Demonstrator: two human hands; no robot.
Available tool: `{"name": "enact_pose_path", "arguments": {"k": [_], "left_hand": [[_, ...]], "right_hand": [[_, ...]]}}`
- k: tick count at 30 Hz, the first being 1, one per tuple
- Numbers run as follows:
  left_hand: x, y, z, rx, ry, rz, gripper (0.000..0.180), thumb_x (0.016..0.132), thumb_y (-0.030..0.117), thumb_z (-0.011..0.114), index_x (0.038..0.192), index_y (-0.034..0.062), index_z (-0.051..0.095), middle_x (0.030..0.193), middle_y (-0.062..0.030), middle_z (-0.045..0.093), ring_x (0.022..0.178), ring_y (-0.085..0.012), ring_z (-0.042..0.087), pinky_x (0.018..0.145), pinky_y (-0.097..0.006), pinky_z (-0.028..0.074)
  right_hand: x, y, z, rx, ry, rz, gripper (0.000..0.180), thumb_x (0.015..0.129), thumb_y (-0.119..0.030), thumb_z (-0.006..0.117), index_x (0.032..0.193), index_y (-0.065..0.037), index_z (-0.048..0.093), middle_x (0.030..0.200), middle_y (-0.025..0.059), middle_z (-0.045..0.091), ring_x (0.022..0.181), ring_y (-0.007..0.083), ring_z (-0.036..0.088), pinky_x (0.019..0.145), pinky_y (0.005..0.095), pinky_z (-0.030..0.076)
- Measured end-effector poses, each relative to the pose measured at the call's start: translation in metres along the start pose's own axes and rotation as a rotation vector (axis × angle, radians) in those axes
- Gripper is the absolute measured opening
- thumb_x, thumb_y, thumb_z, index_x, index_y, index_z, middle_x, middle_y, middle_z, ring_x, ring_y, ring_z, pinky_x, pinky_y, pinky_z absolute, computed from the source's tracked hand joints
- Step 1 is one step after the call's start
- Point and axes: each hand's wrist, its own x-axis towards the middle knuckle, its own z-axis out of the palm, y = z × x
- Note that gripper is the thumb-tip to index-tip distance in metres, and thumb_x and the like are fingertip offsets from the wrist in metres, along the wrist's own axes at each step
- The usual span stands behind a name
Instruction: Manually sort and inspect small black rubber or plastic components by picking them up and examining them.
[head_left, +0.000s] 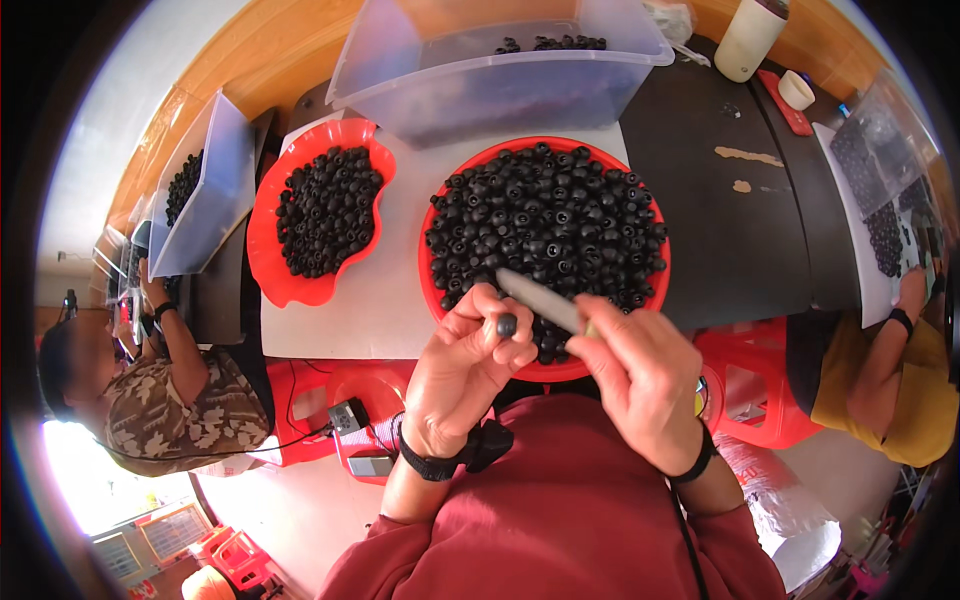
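Observation:
Just above the near edge of a round red basin [660, 290], my left hand [455, 365] pinches a small black bead-like part [507, 325] between its fingers. My right hand [645, 375] is closed round the handle of a small knife [540, 300]. Its pale blade points left and reaches close to my left fingertips; I cannot tell whether it touches the part. Heaped in the basin are many black round parts [545, 215] like the one I hold, some showing a hole.
A red wavy-rimmed tray [264, 250] of similar parts lies left of the basin. Behind stands a clear plastic bin [500, 85] with more. At the back right are a white bottle [750, 40] and small cup [796, 91]. People work at both sides.

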Motion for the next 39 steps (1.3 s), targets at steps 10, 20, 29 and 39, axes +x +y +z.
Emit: {"name": "enact_pose_path", "arguments": {"k": [10, 20, 29, 39], "left_hand": [[0.003, 0.003, -0.004, 0.024, 0.022, 0.050, 0.007, 0.093, 0.006, 0.062, 0.100, 0.0064, 0.062, 0.092, -0.0058, 0.057, 0.074, -0.0126, 0.046, 0.073, -0.028, 0.042], [0.001, -0.001, 0.004, 0.017, 0.069, 0.042, 0.004, 0.094, 0.003, 0.060, 0.095, 0.0069, 0.060, 0.093, -0.0055, 0.057, 0.075, -0.0115, 0.047, 0.074, -0.027, 0.043], [0.000, -0.006, 0.003, 0.074, 0.078, 0.072, 0.015, 0.090, 0.005, 0.067, 0.101, 0.0076, 0.057, 0.091, -0.0035, 0.050, 0.074, -0.0108, 0.044, 0.072, -0.026, 0.041], [0.008, -0.014, -0.003, 0.061, -0.049, -0.033, 0.011, 0.091, 0.008, 0.066, 0.100, 0.0082, 0.060, 0.095, -0.0086, 0.057, 0.079, -0.0143, 0.050, 0.078, -0.028, 0.047]], "right_hand": [[0.000, -0.011, -0.012, 0.478, -0.130, 0.233, 0.014, 0.093, -0.008, 0.064, 0.097, 0.006, 0.065, 0.087, 0.0133, 0.070, 0.062, 0.0187, 0.066, 0.054, 0.0269, 0.050], [-0.006, -0.014, -0.010, 0.492, -0.147, 0.232, 0.013, 0.094, -0.008, 0.063, 0.096, 0.004, 0.065, 0.077, 0.0118, 0.068, 0.055, 0.0181, 0.063, 0.050, 0.0271, 0.048], [-0.009, -0.014, -0.012, 0.700, -0.271, 0.369, 0.018, 0.099, -0.013, 0.057, 0.098, 0.003, 0.066, 0.060, 0.0044, 0.056, 0.049, 0.0069, 0.051, 0.046, 0.0233, 0.040], [-0.007, -0.032, -0.006, 1.029, -0.584, 0.508, 0.019, 0.100, -0.012, 0.053, 0.094, -0.001, 0.068, 0.060, 0.0004, 0.055, 0.054, 0.0050, 0.051, 0.050, 0.0226, 0.039]]}}
